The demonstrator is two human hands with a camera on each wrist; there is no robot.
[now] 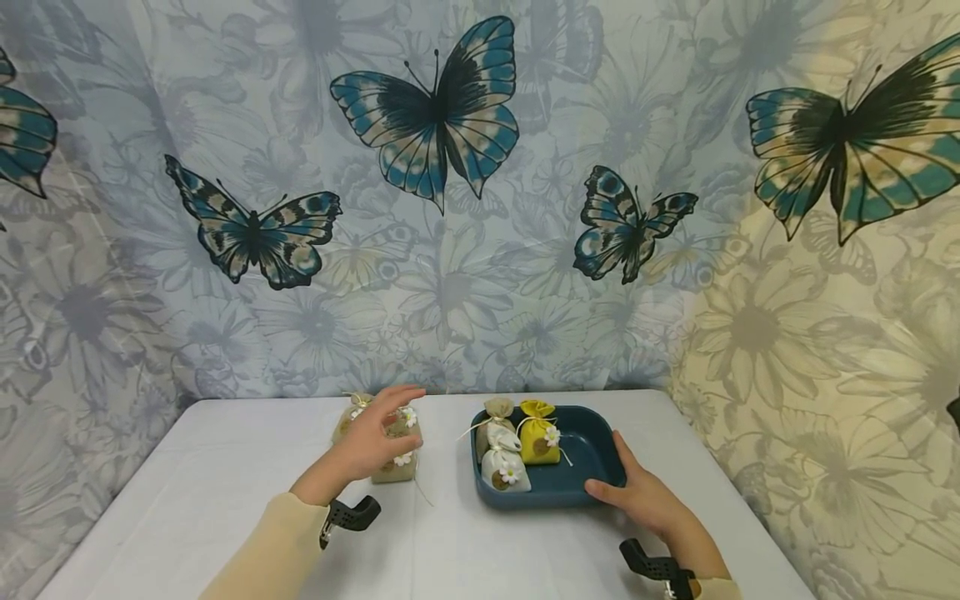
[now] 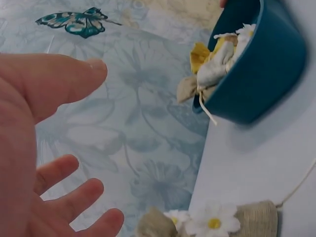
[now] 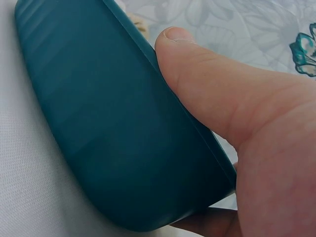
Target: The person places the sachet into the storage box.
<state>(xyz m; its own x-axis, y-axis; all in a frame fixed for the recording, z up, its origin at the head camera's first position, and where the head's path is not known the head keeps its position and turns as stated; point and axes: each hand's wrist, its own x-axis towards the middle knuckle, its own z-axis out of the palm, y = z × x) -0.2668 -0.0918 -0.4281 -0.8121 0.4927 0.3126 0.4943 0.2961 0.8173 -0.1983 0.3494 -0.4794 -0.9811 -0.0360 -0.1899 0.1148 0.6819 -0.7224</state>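
Observation:
My left hand hovers over the left side of the table, its fingers spread and nothing between them. Beneath and beside it are small tied beige pouches with white daisies, one at the front and another behind, partly hidden by the hand. To the right is a dark blue rectangular tub. My right hand grips its front right corner, thumb over the rim, fingers along the outer wall. Inside, on the left, lie a white pouch, a yellow pouch and a beige pouch.
A white cloth covers the table. Behind it and along both sides hangs a floral fabric backdrop with blue butterflies. Loose tie strings trail from the pouches. The tub's right half shows its bare floor.

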